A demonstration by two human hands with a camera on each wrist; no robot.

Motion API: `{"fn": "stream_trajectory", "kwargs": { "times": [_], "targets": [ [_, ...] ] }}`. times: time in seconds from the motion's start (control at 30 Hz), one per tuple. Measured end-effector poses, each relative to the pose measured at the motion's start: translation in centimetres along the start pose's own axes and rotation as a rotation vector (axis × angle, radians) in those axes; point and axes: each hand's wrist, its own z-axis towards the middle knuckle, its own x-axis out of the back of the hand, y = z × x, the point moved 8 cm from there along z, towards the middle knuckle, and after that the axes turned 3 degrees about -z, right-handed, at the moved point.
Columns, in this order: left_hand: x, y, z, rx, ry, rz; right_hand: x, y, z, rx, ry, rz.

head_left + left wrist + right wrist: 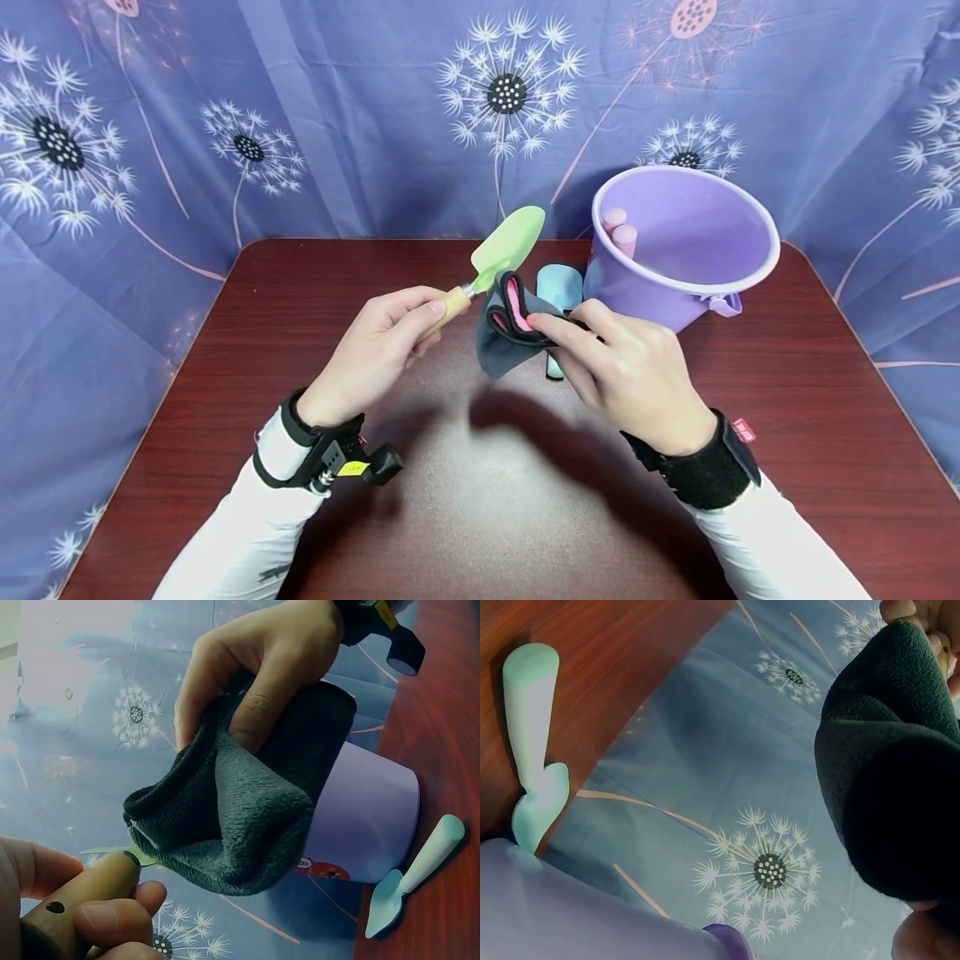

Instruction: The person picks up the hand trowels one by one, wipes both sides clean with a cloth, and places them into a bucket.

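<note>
My left hand [378, 342] grips the wooden handle of a small hand trowel [513, 237] with a light green blade, which points up and away over the table. My right hand [637, 375] pinches a folded cloth [498, 354], dark grey outside and pink inside with black edging. The cloth hangs in the air close to the trowel's neck and overlaps the lower blade in the head view. In the left wrist view the cloth [262, 832] droops in loose folds from the right hand's thumb and fingers, just beyond the trowel handle [90, 892].
A purple bucket [637, 296] stands at the back right of the dark red table [300, 275]. Two pink handles [624, 239] rise inside it. Left of the bucket lies a mint-coloured trowel [558, 285], partly hidden by the cloth and right hand. A dandelion-print curtain [360, 125] hangs behind.
</note>
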Motion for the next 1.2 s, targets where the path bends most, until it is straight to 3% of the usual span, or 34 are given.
{"fn": "stream_trajectory", "kwargs": {
  "times": [0.5,0.8,1.2],
  "targets": [
    [0.0,0.0,-0.2,-0.015,-0.009,0.038,0.8,2.1,-0.2,-0.117,0.076,-0.079],
    [-0.4,0.1,-0.1,-0.035,-0.044,0.033,1.2,3.1,-0.4,-0.175,0.067,-0.110],
    [-0.3,0.1,0.0,-0.033,-0.011,0.173,1.4,3.4,-0.4,-0.179,0.060,-0.110]
  ]
}}
